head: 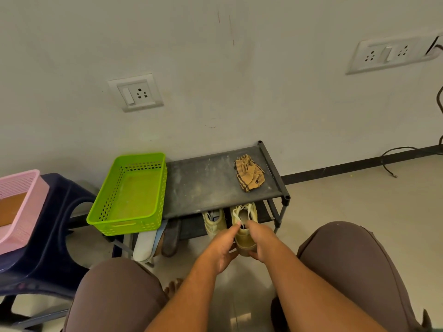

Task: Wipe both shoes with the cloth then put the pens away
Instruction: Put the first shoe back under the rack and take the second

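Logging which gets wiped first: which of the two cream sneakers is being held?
The sneaker on the right, gripped between the left hand and right hand; the other sneaker sits untouched to its left, under the rack.

Pale scuffed wall [239, 68], beige tiled floor [359, 204], black skirting [335, 169].

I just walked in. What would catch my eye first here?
A bright green basket sits atop the dark rack at its left end, a crumpled brown cloth at its right end. Below, the left hand and right hand grip a cream shoe at the lower shelf.
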